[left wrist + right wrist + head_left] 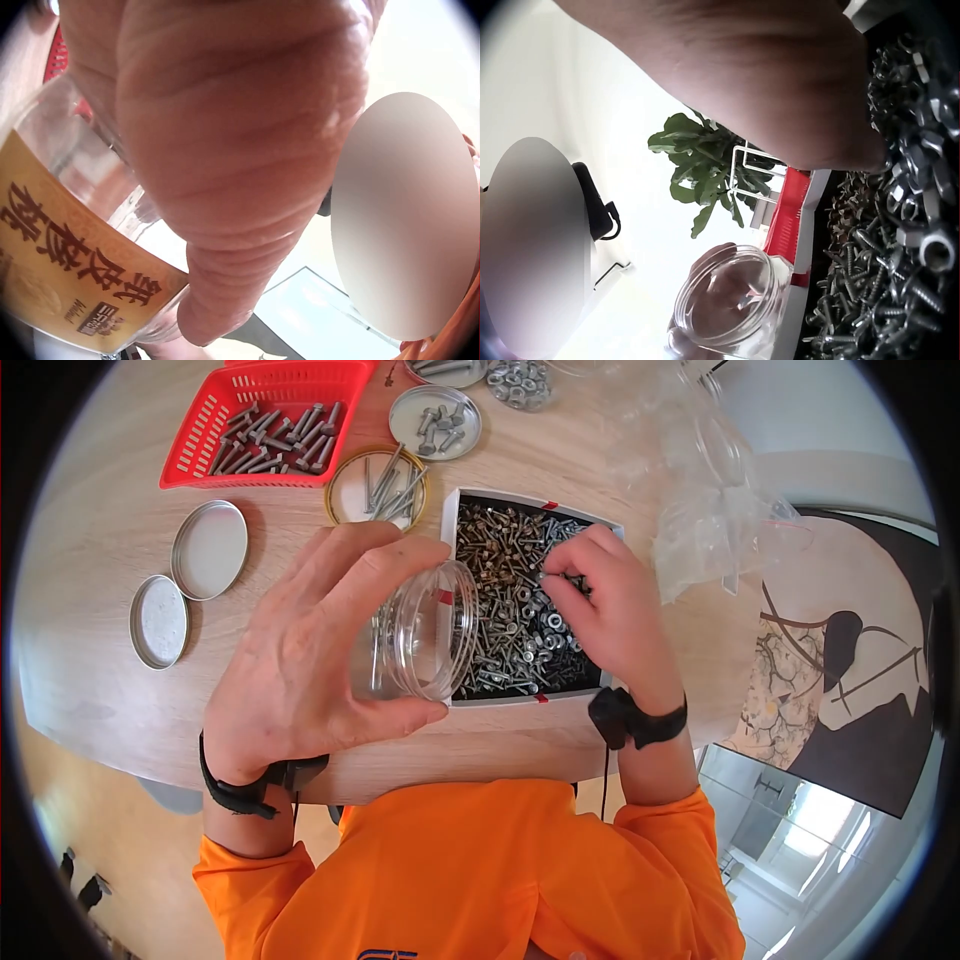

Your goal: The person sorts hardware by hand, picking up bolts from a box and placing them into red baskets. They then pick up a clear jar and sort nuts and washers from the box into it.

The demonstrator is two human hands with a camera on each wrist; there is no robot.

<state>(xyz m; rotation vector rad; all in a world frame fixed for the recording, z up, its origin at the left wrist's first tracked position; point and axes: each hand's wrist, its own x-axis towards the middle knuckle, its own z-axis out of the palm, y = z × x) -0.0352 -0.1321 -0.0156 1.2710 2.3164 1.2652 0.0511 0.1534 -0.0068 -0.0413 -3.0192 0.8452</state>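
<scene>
My left hand [300, 640] grips a clear plastic jar [435, 645], tipped on its side with its open mouth toward the box. A yellow label [82, 270] with printed characters covers part of the jar in the left wrist view. Beside the jar, a white-walled box [450, 525] with a black inside holds mixed screws [500, 560], nuts [936, 251] and bolts. My right hand [605, 605] reaches into the box's right side, thumb and forefinger bent together over the pieces. I cannot tell whether a fastener is between its fingertips.
A red basket [180, 455] of large bolts stands at the back left. Near it are round lids with bolts [435, 422] and long screws [345, 495]. Two bare metal lids [210, 550] lie left. A jar of nuts [520, 382] and crumpled clear plastic [690, 480] are behind.
</scene>
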